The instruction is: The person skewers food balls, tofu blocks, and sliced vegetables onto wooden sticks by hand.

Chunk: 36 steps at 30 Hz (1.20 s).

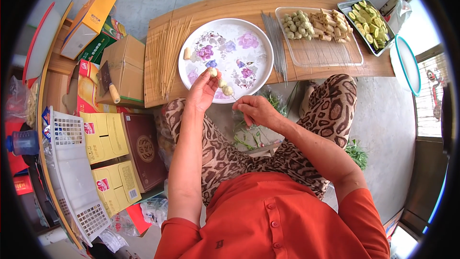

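Observation:
My left hand (202, 91) holds a pale green speckled ball (212, 72) between thumb and fingers. Below it, two more such balls (224, 87) sit on a thin metal skewer (234, 96), whose lower end my right hand (257, 109) pinches. Both hands are over the near rim of a round white tray with a purple flower print (267, 75). One short beige roll (187, 53) lies at the tray's left side. Wooden skewers (167, 57) are spread left of the tray and metal skewers (275, 45) lie right of it. A clear plastic tray (361, 59) carries more balls (297, 25) and rolls (329, 25).
A metal tray of sliced green vegetable (370, 25) stands at the wooden table's right end, beside a teal-rimmed white tub (408, 65). At left, a cleaver (107, 82) leans at a cardboard box (124, 68), near yellow cartons (104, 136) and a white plastic basket (70, 165).

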{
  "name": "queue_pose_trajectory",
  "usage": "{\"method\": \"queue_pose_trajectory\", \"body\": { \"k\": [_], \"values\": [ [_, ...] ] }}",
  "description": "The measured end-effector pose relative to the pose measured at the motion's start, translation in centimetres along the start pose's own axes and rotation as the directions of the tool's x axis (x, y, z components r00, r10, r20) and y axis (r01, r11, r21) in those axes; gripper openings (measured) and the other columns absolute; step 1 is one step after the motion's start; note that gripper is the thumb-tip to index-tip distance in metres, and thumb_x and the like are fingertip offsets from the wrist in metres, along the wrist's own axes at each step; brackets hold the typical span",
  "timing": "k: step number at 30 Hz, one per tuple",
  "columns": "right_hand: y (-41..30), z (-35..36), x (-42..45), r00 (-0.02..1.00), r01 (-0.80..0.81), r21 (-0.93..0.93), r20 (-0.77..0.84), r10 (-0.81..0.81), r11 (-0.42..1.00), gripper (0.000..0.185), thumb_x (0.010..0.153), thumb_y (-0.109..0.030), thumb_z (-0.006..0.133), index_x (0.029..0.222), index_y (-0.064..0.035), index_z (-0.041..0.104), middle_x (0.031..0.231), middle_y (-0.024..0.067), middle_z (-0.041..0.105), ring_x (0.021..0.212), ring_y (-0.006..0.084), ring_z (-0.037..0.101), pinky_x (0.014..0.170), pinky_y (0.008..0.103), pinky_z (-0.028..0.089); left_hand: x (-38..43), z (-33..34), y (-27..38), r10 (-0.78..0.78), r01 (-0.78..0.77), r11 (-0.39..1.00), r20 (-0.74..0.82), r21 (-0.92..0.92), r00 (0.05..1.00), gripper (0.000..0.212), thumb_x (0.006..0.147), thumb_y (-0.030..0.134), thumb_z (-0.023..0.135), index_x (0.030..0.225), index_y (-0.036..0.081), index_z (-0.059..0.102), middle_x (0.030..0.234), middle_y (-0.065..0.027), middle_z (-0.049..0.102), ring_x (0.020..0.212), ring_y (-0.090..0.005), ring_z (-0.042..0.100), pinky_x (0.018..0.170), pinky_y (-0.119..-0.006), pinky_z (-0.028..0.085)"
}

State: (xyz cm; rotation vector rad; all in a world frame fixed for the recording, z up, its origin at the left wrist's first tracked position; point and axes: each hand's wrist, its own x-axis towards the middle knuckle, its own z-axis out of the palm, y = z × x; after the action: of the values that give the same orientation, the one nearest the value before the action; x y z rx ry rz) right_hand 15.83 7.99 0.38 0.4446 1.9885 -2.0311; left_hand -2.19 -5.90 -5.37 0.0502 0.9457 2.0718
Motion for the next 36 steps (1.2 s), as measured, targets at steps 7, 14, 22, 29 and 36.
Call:
{"method": "queue_pose_trajectory", "body": {
  "k": [7,14,22,29,36],
  "values": [
    [-0.5,0.2,0.2,0.999,-0.006,-0.001,-0.049,0.006,1.0,0.02,0.093,-0.017,0.047,0.099,-0.0039,0.061,0.052,0.0008,0.054,0.043,0.0073,0.045,0.042,0.0248,0.036,-0.1,0.3,0.0,-0.02,0.019,0.999,0.031,0.039,0.999,0.027,0.086,0.021,0.065,0.108,0.007,0.06,0.106,-0.0056,0.062,0.1,-0.0171,0.058,0.088,-0.03,0.049],
    [0.1,0.6,0.8,0.996,0.01,0.012,-0.089,-0.009,1.0,0.02,0.096,-0.019,0.047,0.103,-0.0061,0.061,0.053,-0.0018,0.053,0.043,0.0042,0.04,0.042,0.0214,0.034,-0.1,2.8,-0.9,-0.03,0.032,0.989,0.015,-0.143,0.999,0.035,0.092,0.033,0.054,0.115,0.006,0.054,0.107,-0.0092,0.059,0.099,-0.0234,0.057,0.089,-0.039,0.047],
    [1.0,1.7,1.5,0.999,0.0,0.022,-0.05,0.002,1.0,0.019,0.094,-0.017,0.049,0.102,-0.0043,0.061,0.056,0.0005,0.055,0.046,0.0065,0.046,0.044,0.0234,0.038,0.4,2.3,-1.7,-0.031,0.052,0.959,0.078,-0.279,0.996,0.042,0.099,0.042,0.033,0.115,0.007,0.051,0.085,-0.0041,0.053,0.073,-0.0165,0.05,0.075,-0.034,0.045],
    [0.1,1.8,1.4,0.995,0.047,-0.046,-0.087,-0.051,0.998,0.018,0.091,-0.013,0.049,0.093,-0.0023,0.063,0.053,0.002,0.056,0.047,0.0082,0.05,0.047,0.0256,0.04,0.3,3.0,-1.6,0.01,0.003,0.968,0.051,-0.25,0.999,0.039,0.099,0.042,0.032,0.11,0.008,0.05,0.077,-0.0012,0.049,0.068,-0.0149,0.048,0.07,-0.033,0.044],
    [0.5,1.8,2.3,0.981,0.113,-0.022,-0.156,-0.115,0.993,0.018,0.092,-0.014,0.05,0.093,-0.0023,0.064,0.052,0.0025,0.055,0.047,0.0083,0.05,0.047,0.0258,0.039,-0.3,4.2,-2.1,-0.012,0.024,0.979,0.061,-0.201,0.998,0.039,0.099,0.042,0.032,0.11,0.009,0.05,0.076,-0.001,0.048,0.067,-0.0148,0.046,0.068,-0.033,0.045]
  ]
}}
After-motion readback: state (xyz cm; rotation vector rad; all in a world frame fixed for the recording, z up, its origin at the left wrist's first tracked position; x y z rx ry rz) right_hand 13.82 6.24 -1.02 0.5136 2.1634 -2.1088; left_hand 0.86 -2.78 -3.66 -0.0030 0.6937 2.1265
